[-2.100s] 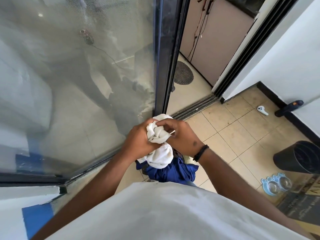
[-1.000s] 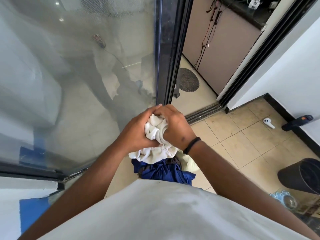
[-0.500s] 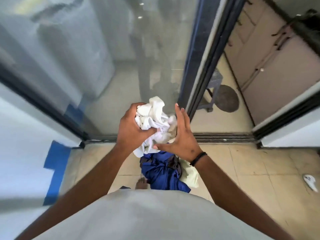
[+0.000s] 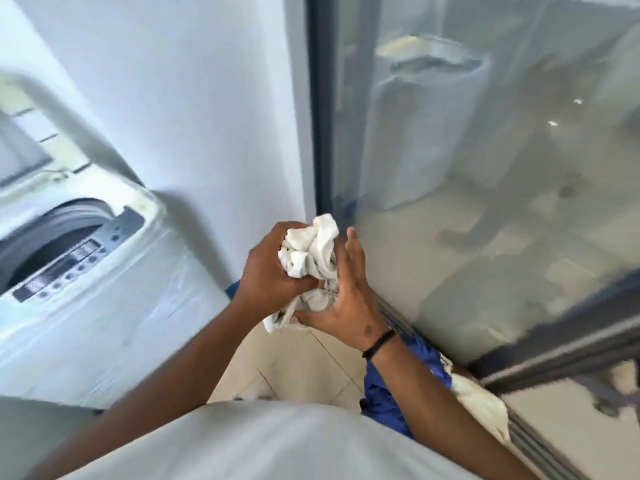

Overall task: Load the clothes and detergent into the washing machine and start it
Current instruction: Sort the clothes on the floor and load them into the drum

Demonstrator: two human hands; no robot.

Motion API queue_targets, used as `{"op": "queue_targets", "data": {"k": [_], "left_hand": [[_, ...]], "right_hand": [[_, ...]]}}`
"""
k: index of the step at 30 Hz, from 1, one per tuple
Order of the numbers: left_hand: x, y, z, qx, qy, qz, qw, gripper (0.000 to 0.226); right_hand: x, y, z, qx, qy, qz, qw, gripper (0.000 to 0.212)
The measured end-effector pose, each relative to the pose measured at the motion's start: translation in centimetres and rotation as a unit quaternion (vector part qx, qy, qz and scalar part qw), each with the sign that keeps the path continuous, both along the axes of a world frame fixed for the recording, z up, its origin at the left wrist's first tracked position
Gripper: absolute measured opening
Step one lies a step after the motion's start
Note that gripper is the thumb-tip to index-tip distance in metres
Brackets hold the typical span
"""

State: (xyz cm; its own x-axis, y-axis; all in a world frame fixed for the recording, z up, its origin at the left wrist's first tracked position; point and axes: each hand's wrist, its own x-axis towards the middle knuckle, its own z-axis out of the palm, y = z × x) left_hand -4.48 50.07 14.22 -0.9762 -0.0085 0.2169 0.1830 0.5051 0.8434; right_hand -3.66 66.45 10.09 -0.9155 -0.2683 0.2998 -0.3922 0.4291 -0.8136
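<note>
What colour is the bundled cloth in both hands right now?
White, slightly off-white in the folds. The head view shows the cloth clearly.

Washing machine (image 4: 86, 271) blurred, cut off at left edge; drum contents unreadable.
</note>
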Motion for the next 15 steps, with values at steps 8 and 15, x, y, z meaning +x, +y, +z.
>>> {"op": "queue_targets", "data": {"k": [8, 15], "left_hand": [[-0.8, -14.0, 0.5, 0.034, 0.036, 0.119, 0.992, 0.073], [-1.4, -26.6, -0.9, 0.099, 0.044, 0.222, 0.969, 0.074]], "right_hand": [[-4.2, -14.4, 1.1, 0.014, 0.026, 0.157, 0.987, 0.135], [-7.0, -28.8, 0.8, 0.045, 0.029, 0.206, 0.977, 0.137]]}}
